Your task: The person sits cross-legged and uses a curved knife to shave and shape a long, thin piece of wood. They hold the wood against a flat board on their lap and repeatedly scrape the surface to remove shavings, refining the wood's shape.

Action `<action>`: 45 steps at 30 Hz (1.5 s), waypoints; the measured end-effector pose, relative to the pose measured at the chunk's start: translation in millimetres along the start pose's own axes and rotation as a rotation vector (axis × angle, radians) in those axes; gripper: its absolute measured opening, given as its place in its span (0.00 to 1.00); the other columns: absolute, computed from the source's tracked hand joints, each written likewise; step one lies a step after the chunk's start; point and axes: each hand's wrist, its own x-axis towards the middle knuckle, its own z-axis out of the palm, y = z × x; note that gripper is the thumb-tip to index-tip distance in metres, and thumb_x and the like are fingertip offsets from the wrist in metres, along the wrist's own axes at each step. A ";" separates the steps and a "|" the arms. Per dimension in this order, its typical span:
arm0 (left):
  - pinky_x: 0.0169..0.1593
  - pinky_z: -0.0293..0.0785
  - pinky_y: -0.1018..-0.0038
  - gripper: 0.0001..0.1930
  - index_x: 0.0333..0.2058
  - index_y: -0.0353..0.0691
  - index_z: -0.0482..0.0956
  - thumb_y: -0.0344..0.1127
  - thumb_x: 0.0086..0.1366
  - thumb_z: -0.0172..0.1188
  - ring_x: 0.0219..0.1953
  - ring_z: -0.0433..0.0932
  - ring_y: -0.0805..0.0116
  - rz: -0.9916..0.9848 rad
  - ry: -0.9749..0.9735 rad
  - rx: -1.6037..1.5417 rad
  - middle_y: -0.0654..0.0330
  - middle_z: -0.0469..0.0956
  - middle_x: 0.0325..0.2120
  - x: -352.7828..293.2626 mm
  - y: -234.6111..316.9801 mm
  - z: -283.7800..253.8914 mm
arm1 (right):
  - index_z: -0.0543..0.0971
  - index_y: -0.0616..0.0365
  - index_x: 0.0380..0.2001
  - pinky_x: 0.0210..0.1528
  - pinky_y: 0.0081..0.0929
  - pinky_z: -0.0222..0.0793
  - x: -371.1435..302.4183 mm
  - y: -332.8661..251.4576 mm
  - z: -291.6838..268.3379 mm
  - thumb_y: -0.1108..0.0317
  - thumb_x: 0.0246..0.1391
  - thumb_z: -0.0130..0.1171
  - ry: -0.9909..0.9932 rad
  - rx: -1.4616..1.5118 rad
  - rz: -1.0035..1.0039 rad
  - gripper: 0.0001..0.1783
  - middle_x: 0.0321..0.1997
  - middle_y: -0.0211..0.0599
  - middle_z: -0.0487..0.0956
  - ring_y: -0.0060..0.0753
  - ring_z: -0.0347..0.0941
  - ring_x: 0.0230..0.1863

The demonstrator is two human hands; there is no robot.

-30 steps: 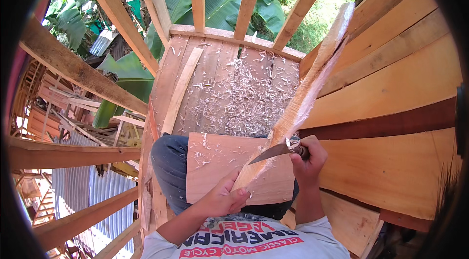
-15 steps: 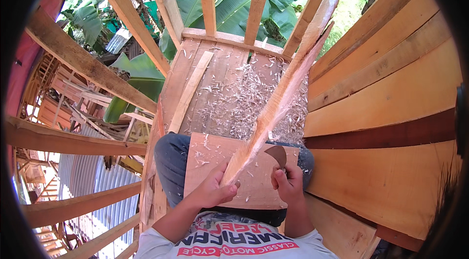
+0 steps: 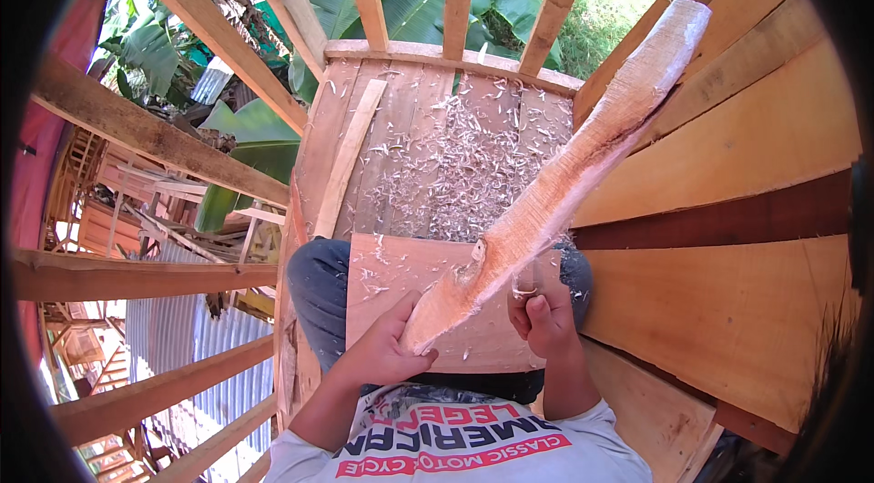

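Observation:
A long, rough piece of wood [image 3: 555,196] slants from my lap up toward the far right, with a knot and a notch along its near left edge and a dark crack near its far end. My left hand [image 3: 390,348] is wrapped round its near end. Just right of the wood, my right hand [image 3: 548,319] is closed round the handle of a knife [image 3: 525,286]. Most of the knife's blade is hidden behind the wood. Under both hands a flat wooden board [image 3: 496,337] lies across my thighs, with a few shavings on it.
Curled wood shavings [image 3: 464,169] cover the plank floor ahead. On the floor at left lies a narrow wooden strip [image 3: 350,160]. Slatted railings [image 3: 146,278] stand at the left and far side, and a plank wall [image 3: 710,301] rises close on the right.
The wood's far end has swung right and its broad face has rolled more into view. My right hand has shifted slightly right, and the knife blade has gone mostly behind the wood.

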 end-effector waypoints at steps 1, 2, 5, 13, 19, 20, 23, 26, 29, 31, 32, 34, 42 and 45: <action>0.53 0.61 0.77 0.34 0.57 0.35 0.61 0.25 0.49 0.61 0.48 0.66 0.74 -0.023 0.020 -0.024 0.61 0.69 0.43 -0.2 1.3 -1.4 | 0.66 0.59 0.16 0.12 0.15 0.48 -2.7 0.7 4.8 0.39 0.60 0.43 -0.027 -0.011 0.012 0.33 0.11 0.25 0.62 0.14 0.56 0.12; 0.52 0.61 0.77 0.35 0.57 0.35 0.61 0.25 0.49 0.61 0.47 0.66 0.74 -0.046 0.045 -0.047 0.62 0.69 0.42 -0.1 2.8 -1.8 | 0.67 0.59 0.16 0.12 0.15 0.48 -5.4 2.8 8.5 0.39 0.60 0.43 -0.058 -0.020 0.024 0.33 0.11 0.24 0.62 0.14 0.56 0.12; 0.42 0.64 0.80 0.37 0.60 0.38 0.59 0.21 0.48 0.59 0.37 0.67 0.79 -0.070 0.123 -0.082 0.67 0.68 0.37 -2.3 -3.0 -6.5 | 0.66 0.60 0.16 0.13 0.15 0.47 -11.1 9.5 15.1 0.39 0.60 0.43 -0.127 -0.024 0.132 0.33 0.11 0.25 0.61 0.14 0.55 0.12; 0.41 0.64 0.80 0.38 0.60 0.38 0.58 0.20 0.48 0.59 0.38 0.67 0.79 -0.068 0.103 -0.136 0.66 0.68 0.37 -2.6 -7.4 -8.8 | 0.65 0.57 0.17 0.14 0.15 0.48 -7.0 2.0 9.2 0.42 0.62 0.43 -0.031 0.315 0.147 0.30 0.13 0.23 0.60 0.13 0.54 0.14; 0.53 0.60 0.78 0.33 0.57 0.33 0.60 0.23 0.49 0.59 0.48 0.65 0.73 -0.050 0.085 -0.082 0.60 0.69 0.43 -1.6 0.1 -6.7 | 0.65 0.57 0.15 0.13 0.15 0.46 -9.0 -2.3 10.8 0.42 0.62 0.42 -0.186 0.066 0.179 0.32 0.11 0.23 0.59 0.13 0.56 0.13; 0.53 0.60 0.78 0.33 0.57 0.33 0.60 0.23 0.49 0.59 0.48 0.65 0.73 -0.056 0.114 -0.113 0.60 0.69 0.42 -2.9 -3.5 -6.5 | 0.64 0.58 0.14 0.12 0.15 0.47 -9.6 -3.6 8.0 0.40 0.60 0.41 -0.149 0.088 0.173 0.33 0.11 0.24 0.59 0.14 0.55 0.12; 0.43 0.64 0.79 0.35 0.58 0.36 0.61 0.22 0.48 0.59 0.39 0.67 0.77 -0.068 0.162 -0.120 0.65 0.69 0.36 -2.3 -6.9 -6.7 | 0.64 0.59 0.13 0.11 0.17 0.49 -9.7 -5.1 -0.6 0.36 0.58 0.41 -0.024 0.191 0.137 0.36 0.10 0.26 0.59 0.16 0.54 0.10; 0.41 0.66 0.78 0.36 0.58 0.36 0.61 0.22 0.47 0.60 0.36 0.69 0.77 -0.037 0.136 -0.044 0.65 0.69 0.35 -0.6 -3.2 -2.9 | 0.68 0.62 0.16 0.15 0.21 0.52 -11.2 -2.5 0.4 0.44 0.60 0.46 0.008 0.097 0.102 0.31 0.11 0.29 0.63 0.18 0.57 0.13; 0.46 0.65 0.77 0.35 0.57 0.36 0.62 0.22 0.47 0.60 0.40 0.69 0.74 0.016 0.127 0.076 0.62 0.69 0.36 -1.4 4.1 -2.2 | 0.74 0.67 0.22 0.21 0.28 0.59 -13.6 -7.3 21.6 0.58 0.58 0.55 -0.091 -0.329 0.123 0.20 0.13 0.39 0.67 0.24 0.63 0.17; 0.49 0.64 0.76 0.35 0.57 0.35 0.62 0.22 0.47 0.60 0.43 0.68 0.72 0.025 0.118 0.112 0.61 0.69 0.38 -3.5 3.8 -5.6 | 0.73 0.65 0.20 0.20 0.25 0.55 -16.0 -8.6 15.5 0.57 0.59 0.53 0.017 -0.285 0.028 0.21 0.13 0.31 0.65 0.20 0.59 0.17; 0.50 0.63 0.76 0.35 0.57 0.35 0.62 0.23 0.46 0.60 0.45 0.67 0.71 0.008 0.098 0.099 0.60 0.69 0.39 -4.3 -0.4 -7.2 | 0.72 0.64 0.19 0.19 0.23 0.53 -18.4 -9.2 10.3 0.57 0.59 0.52 0.070 -0.262 -0.010 0.22 0.13 0.27 0.63 0.18 0.57 0.17; 0.52 0.61 0.75 0.36 0.57 0.35 0.61 0.23 0.46 0.60 0.47 0.66 0.71 -0.026 0.078 0.075 0.59 0.69 0.41 -6.7 -1.5 -6.8 | 0.72 0.64 0.19 0.20 0.24 0.54 -21.0 -9.2 1.7 0.58 0.59 0.53 0.126 -0.079 0.030 0.21 0.13 0.28 0.64 0.19 0.58 0.18; 0.50 0.63 0.77 0.32 0.56 0.33 0.62 0.24 0.49 0.59 0.45 0.66 0.74 0.016 0.096 0.003 0.60 0.69 0.39 -2.8 1.9 2.1 | 0.74 0.65 0.20 0.18 0.26 0.58 -23.8 -4.9 17.1 0.58 0.57 0.57 0.062 -0.277 0.022 0.20 0.12 0.33 0.66 0.19 0.64 0.16; 0.39 0.67 0.80 0.33 0.58 0.37 0.59 0.22 0.52 0.58 0.36 0.69 0.77 -0.115 0.074 -0.199 0.63 0.69 0.33 -2.6 -6.3 5.1 | 0.70 0.58 0.17 0.15 0.17 0.54 -20.2 -0.6 2.8 0.54 0.62 0.49 0.111 -0.081 0.080 0.24 0.13 0.27 0.67 0.17 0.61 0.13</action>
